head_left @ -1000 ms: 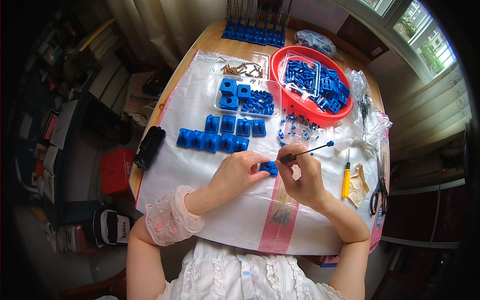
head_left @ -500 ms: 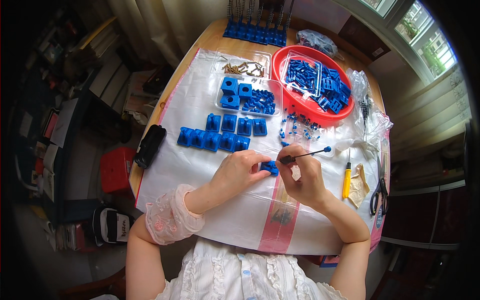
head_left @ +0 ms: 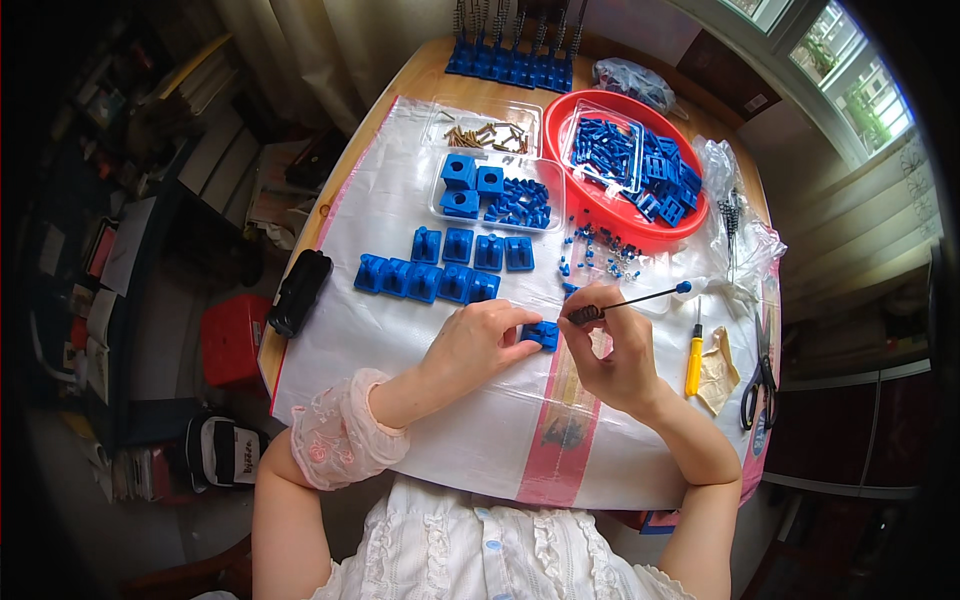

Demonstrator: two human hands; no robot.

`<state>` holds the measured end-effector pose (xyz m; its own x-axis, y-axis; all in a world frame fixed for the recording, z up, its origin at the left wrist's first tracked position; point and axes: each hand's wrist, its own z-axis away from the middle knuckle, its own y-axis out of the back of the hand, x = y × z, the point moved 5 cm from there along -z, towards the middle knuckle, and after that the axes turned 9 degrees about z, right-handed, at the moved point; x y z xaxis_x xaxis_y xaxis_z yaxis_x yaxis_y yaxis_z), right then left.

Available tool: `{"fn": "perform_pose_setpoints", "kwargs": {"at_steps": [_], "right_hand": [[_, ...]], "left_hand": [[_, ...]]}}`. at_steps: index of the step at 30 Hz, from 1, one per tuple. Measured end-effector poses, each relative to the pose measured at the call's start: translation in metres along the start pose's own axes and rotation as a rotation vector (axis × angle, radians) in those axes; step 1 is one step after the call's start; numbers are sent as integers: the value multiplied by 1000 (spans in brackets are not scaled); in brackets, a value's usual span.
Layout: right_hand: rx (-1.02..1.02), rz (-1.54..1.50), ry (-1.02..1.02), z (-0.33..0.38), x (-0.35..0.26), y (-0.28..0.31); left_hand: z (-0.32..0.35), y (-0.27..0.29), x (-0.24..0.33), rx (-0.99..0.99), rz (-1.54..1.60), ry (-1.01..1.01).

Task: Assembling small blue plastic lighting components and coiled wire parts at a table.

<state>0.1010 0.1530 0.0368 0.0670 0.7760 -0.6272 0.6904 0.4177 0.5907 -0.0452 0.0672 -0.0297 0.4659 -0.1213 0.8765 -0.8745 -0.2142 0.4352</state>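
My left hand [head_left: 487,338] pinches a small blue plastic block [head_left: 542,337] on the table cover, thumb and fingertips on its left side. Just right of the block, my right hand [head_left: 625,355] is closed on a thin black rod with a coil spring [head_left: 586,315] at its near end. The rod slants up to the right and ends in a blue tip [head_left: 683,287]. A gap shows between the block and the right fingertips. Two rows of blue blocks [head_left: 421,281] stand beyond my left hand. Small blue and metallic bits [head_left: 610,255] lie scattered ahead of my right hand.
A clear tray [head_left: 550,226] holds blue parts; behind it are brass-coloured pins [head_left: 485,137]. A red basin [head_left: 640,232] is heaped with blue pieces. Rightward lie a yellow-handled screwdriver [head_left: 693,365] and scissors [head_left: 757,390]. A black case [head_left: 301,292] rests at the left edge.
My right hand has shifted slightly right, away from the block, and the rod's blue tip has swung right and up. More of the coil spring shows. My left hand stays put.
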Motion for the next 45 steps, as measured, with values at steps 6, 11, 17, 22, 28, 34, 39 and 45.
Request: {"fn": "perform_pose_setpoints", "kwargs": {"at_steps": [6,11,17,22,28,34,39,45], "right_hand": [[1,0,10,2,3,-4],[-42,16,32,1,0,-7],[-69,49,129,3,0,-8],[-44,44,144,2,-3,-9],[-51,27,78,2,2,-11],[-35,38,71,4,5,-13],[-41,-21,30,3,4,-13],[-57,15,48,4,6,-13]], "left_hand": [[0,0,1,6,-4,-1],[0,0,-1,3,-7,15],[0,0,1,8,-16,14],[1,-1,0,16,-3,7],[0,0,0,4,-2,34],[1,-1,0,5,-4,19],[1,0,1,1,-11,13],[0,1,2,2,-12,18]]}}
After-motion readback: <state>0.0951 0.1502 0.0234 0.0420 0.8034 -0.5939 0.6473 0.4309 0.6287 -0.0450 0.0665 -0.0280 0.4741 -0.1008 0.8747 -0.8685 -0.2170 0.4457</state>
